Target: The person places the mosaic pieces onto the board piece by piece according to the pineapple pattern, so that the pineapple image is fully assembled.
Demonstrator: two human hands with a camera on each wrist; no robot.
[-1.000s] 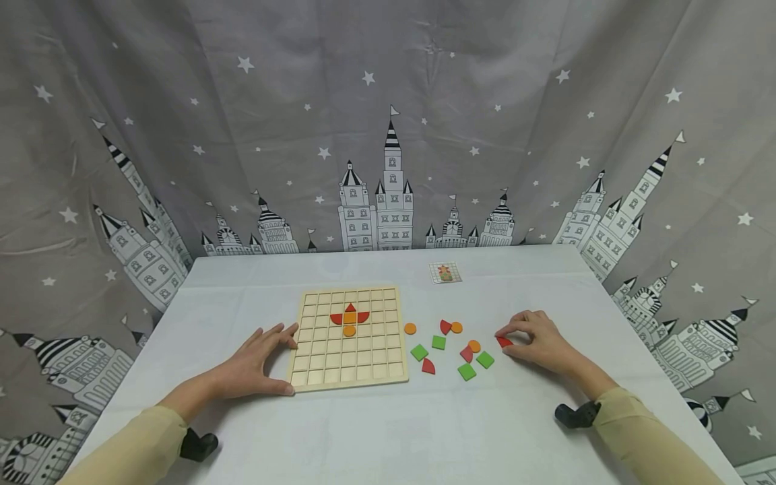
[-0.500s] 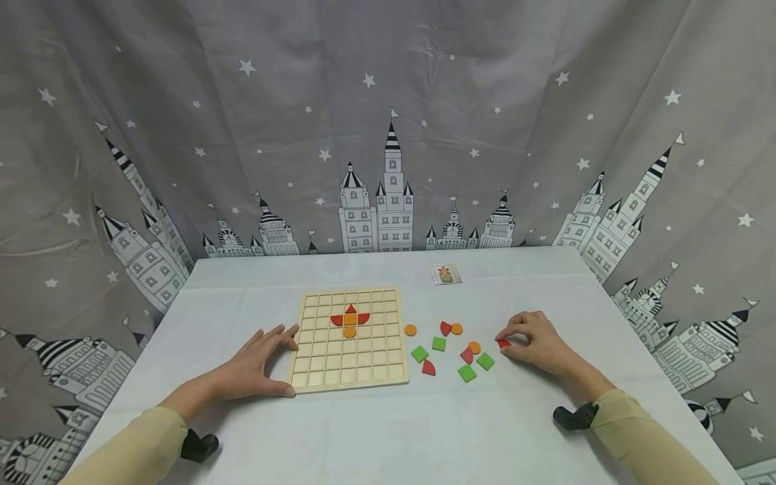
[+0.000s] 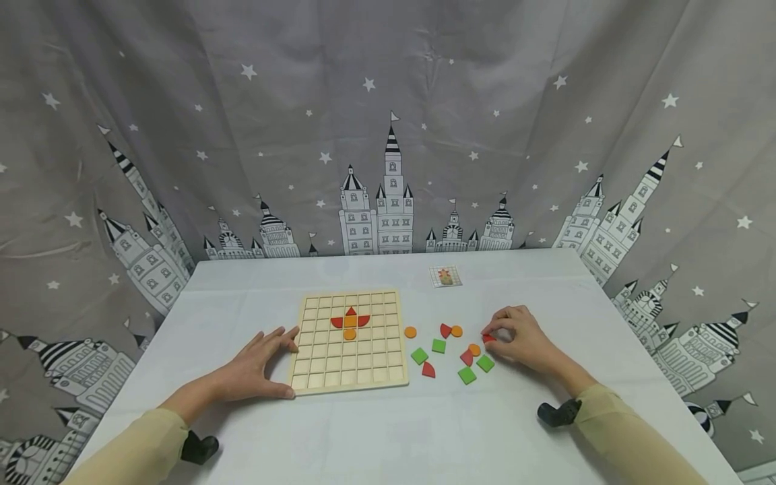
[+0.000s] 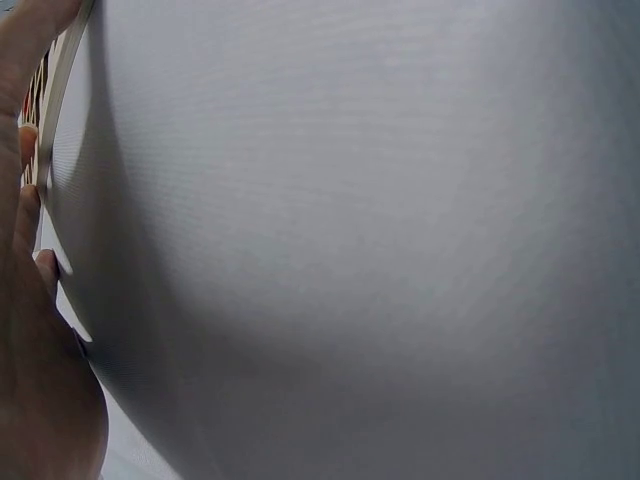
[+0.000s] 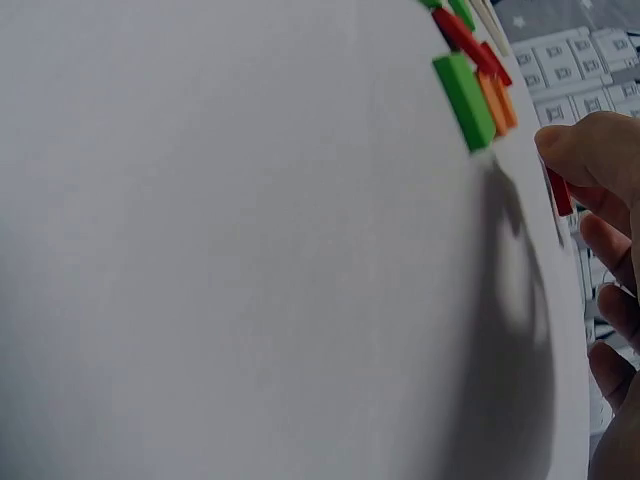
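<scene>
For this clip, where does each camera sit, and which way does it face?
Head: looks forward and down at the table, grid board, loose pieces; both hands and sleeves show.
Left wrist: low over the cloth; left hand at the board's edge.
Right wrist: low over the cloth; right hand pinching a red piece.
Shared: head and right wrist both show that red piece.

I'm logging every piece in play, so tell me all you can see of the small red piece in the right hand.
The red piece is a small, flat, glossy tile, maybe painted wood; its outline is mostly hidden. The right hand pinches it between thumb and fingertips, its lower edge at or barely above the white table, right of the loose pieces. The wrist view shows it edge-on behind the thumb.
</scene>
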